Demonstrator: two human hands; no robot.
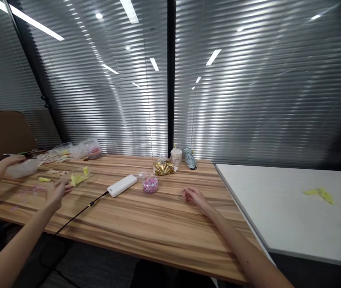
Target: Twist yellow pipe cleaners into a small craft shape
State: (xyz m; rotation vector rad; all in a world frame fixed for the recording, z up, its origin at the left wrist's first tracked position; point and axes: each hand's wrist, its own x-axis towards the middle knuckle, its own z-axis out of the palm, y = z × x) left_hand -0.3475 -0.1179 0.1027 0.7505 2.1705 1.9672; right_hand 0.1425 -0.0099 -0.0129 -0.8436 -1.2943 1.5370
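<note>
My left hand (56, 193) reaches over the left part of the wooden table. Its fingers are closed at the near left edge of a clear plastic container (82, 180) with yellow pieces (76, 179) in it. Just beyond that hand lies another yellow piece (44, 179), with small pink bits (34, 190) scattered nearby. My right hand (193, 195) rests on the tabletop, fingers loosely curled, and nothing shows in it. Between my hands stand a clear round tub of pink and purple small pieces (150, 185) and a white power bank (122, 185) with a black cable (82, 211).
Another person's hand (11, 161) is at the far left, by a clear plastic bowl (22, 169). A gold packet (163, 168), a white cup (176, 156) and a grey-blue bag (190, 158) stand at the back. A crumpled yellow item (319, 194) lies on the white table (278, 216).
</note>
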